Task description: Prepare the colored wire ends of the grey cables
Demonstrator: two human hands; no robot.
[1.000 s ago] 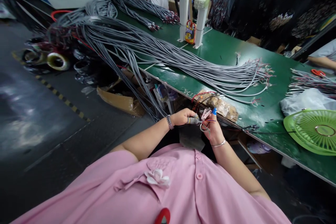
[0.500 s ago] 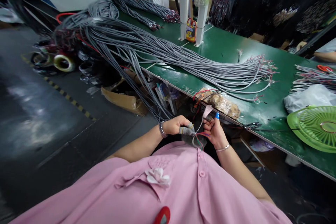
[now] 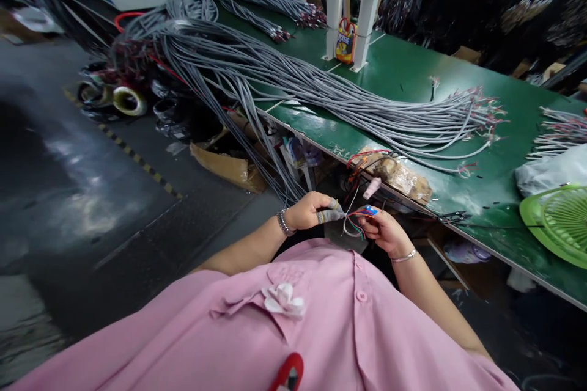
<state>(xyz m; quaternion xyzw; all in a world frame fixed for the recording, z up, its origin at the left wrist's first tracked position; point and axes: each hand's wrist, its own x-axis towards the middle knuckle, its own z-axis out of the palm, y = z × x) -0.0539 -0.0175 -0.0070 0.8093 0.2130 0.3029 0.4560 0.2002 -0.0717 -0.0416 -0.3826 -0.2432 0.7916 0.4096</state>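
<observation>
Close to my body, my left hand (image 3: 314, 212) pinches the end of a cable, where its thin coloured wires (image 3: 352, 230) fan out. Grey striped covers sit on the thumb and finger of that hand. My right hand (image 3: 387, 232), a blue wrap (image 3: 370, 210) on its thumb, is closed on the red and orange wires from the same end. White and green wires hang in a loop between both hands. Just beyond them, at the table's edge, is a pale pink piece (image 3: 372, 188) whose kind I cannot make out.
Long grey cables (image 3: 321, 85) lie in a thick bundle along the green table (image 3: 408, 70). A wrapped brown block (image 3: 403, 177) sits at its near edge. To the right are a green basket (image 3: 557, 220) and a plastic bag (image 3: 550, 171). A cardboard box (image 3: 229, 165) stands below.
My right hand has shifted from the white wire and pink piece to the red and orange wires, its thumb now lying over them. The left hand keeps its pinch. The view has shifted slightly.
</observation>
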